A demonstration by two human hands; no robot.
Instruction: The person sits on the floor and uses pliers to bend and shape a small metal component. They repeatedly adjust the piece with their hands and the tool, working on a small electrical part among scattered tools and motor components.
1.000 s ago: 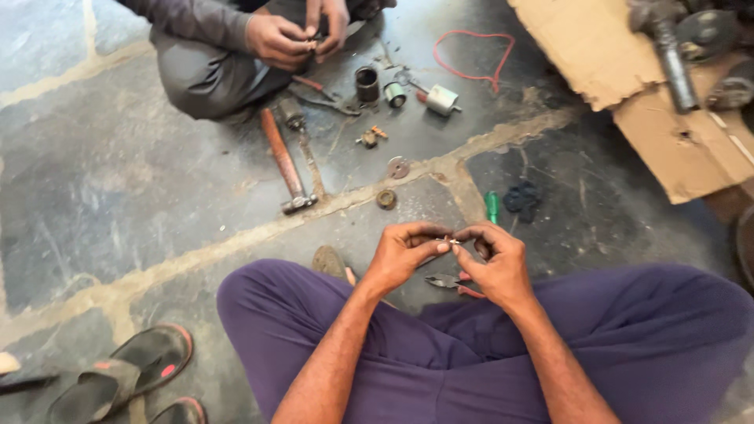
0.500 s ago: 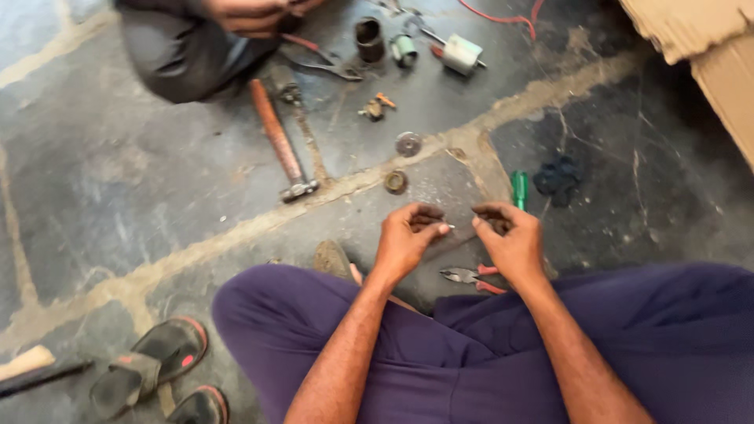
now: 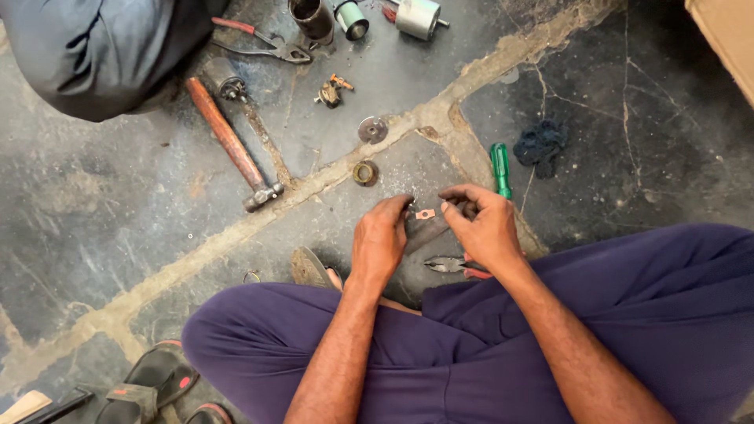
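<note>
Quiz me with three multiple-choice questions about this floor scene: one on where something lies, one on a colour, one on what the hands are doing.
1. Where does the hammer lie?
A. on the stone floor, ahead and to the left of the hands
B. across the person's lap
C. on the cardboard

2. What colour is the screwdriver handle?
A. yellow
B. green
C. white

3. How do the hands stand?
A. both flat on the floor
B. left hand and right hand close together, fingertips at a small copper piece
C. one swinging the hammer

Answers: 1 A, its wooden handle rests on the slabs; 2 B, it shows green beside the right hand; 3 B, the small piece sits between their fingertips.
</note>
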